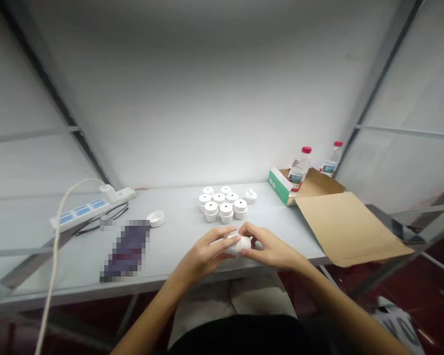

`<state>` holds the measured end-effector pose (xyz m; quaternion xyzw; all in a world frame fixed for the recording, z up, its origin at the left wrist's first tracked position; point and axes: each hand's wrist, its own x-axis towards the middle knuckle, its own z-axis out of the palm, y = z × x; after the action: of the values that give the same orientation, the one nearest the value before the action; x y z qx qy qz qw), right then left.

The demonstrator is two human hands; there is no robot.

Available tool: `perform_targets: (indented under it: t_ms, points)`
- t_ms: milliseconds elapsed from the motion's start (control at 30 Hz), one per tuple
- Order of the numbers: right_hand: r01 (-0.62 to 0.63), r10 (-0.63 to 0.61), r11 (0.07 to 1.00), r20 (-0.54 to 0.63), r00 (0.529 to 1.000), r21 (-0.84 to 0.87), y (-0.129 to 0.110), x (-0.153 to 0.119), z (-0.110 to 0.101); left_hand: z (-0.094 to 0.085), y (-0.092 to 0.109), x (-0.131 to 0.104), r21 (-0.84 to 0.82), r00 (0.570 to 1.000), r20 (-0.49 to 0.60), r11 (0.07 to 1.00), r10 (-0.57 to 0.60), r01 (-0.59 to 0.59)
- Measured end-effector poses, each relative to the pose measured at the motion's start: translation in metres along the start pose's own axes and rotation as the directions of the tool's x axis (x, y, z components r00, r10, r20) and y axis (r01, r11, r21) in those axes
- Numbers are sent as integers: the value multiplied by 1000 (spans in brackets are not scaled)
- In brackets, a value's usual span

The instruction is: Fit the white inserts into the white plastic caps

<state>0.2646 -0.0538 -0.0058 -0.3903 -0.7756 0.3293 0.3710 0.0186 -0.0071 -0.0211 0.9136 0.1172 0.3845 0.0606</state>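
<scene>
Near the front edge of the table, both hands close around a small white round plastic piece (243,243). My left hand (210,251) grips it from the left, fingers laid across its top. From the right, my right hand (266,246) pinches it with bent fingers and thumb. The fingers hide much of its shape. Just beyond stands a cluster of several white stepped round plastic pieces (226,211), most showing a small dark hole on top. Beside the cluster lies a white round part (250,196) with raised bits. A shallow white ring-like cap (155,219) rests farther left.
On the left are a power strip (92,209) with a plugged-in white adapter, a black cable (114,213) and a blurred dark item (127,251). An open cardboard box (349,227) lies at the right, its flap past the table edge, near two red-capped bottles (299,170).
</scene>
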Motion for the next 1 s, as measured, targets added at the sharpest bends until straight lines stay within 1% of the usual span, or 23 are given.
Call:
perform_targets:
  t_ms: [67, 100, 133, 200, 233, 267, 333, 367, 400, 467, 533, 567, 600, 667, 733, 800, 900, 967, 1000]
  points:
    - [-22, 24, 995, 18, 1000, -93, -2, -2, -3, 3, 0, 0, 83, 1000, 12, 996, -11, 10]
    - [-25, 28, 991, 21, 999, -135, -1, -3, -5, 3, 0, 0, 137, 1000, -13, 990, -25, 27]
    - [-27, 30, 984, 15, 999, -177, 2, -4, -8, 2, 0, 1, 195, 997, -57, 979, -52, 62]
    - [-58, 49, 957, -38, 998, -283, 11, -6, -16, -5, -4, 1, 309, 974, -174, 931, -147, 195]
    - [-101, 73, 930, -94, 993, -353, 18, -7, -22, -12, -8, 0, 362, 951, -229, 889, -207, 281]
    - [-167, 103, 887, -166, 981, -431, 27, -8, -29, -20, -13, -1, 411, 920, -267, 829, -288, 379]
    - [-326, 161, 772, -329, 931, -546, 45, -9, -43, -38, -28, -7, 527, 856, -306, 675, -417, 517]
    - [-389, 179, 724, -389, 904, -570, 55, -8, -49, -47, -37, -11, 574, 814, -327, 584, -480, 574]
    - [-434, 190, 694, -435, 880, -575, 63, -5, -53, -54, -45, -16, 610, 779, -334, 508, -530, 607]
    - [-468, 223, 690, -453, 863, -552, 77, 5, -57, -63, -58, -27, 661, 724, -368, 384, -583, 645]
    - [-493, 269, 711, -453, 850, -502, 85, 22, -54, -64, -67, -36, 706, 698, -356, 311, -622, 636]
    - [-505, 294, 722, -451, 843, -473, 87, 31, -52, -63, -69, -38, 723, 688, -338, 290, -642, 626]
    - [-503, 314, 744, -434, 845, -441, 88, 41, -50, -61, -70, -40, 737, 680, -312, 283, -663, 614]
    - [-479, 316, 771, -402, 860, -420, 88, 58, -47, -59, -71, -40, 747, 665, -256, 293, -702, 597]
    - [-449, 293, 787, -385, 875, -423, 88, 67, -51, -58, -70, -37, 741, 664, -208, 327, -718, 586]
    - [-429, 259, 788, -395, 882, -442, 88, 70, -60, -59, -68, -33, 723, 690, -177, 383, -702, 575]
    - [-427, 219, 765, -428, 877, -483, 89, 76, -78, -58, -66, -27, 674, 759, -133, 503, -638, 541]
    - [-426, 209, 750, -430, 878, -506, 92, 86, -89, -57, -65, -24, 642, 801, -102, 576, -590, 506]
    - [-416, 206, 750, -415, 886, -515, 93, 94, -93, -56, -65, -22, 632, 819, -97, 601, -565, 490]
